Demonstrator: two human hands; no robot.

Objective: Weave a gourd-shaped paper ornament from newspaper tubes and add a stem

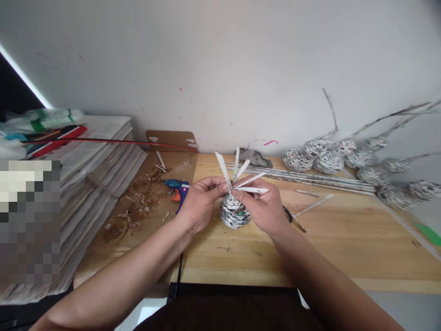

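A small woven newspaper gourd (235,214) stands on the wooden table between my hands, with several flattened paper strips (250,179) fanning out of its top. My left hand (206,195) pinches the base of the strips on the left side. From the right, my right hand (267,204) closes its thumb and fingers on the strips at the gourd's neck. The spot where the fingertips meet the paper is partly covered. Just left of my left hand lies a blue glue gun (179,191) with a lit red light. Scissors (288,215) lie partly behind my right wrist.
Rolled paper sticks (310,177) lie along the back of the table (344,243), beside a grey rag (253,157). Several woven paper gourds (329,161) with long tails stand at the back right. A tall newspaper stack (110,170) rises at the left, near scraps on brown board (155,177).
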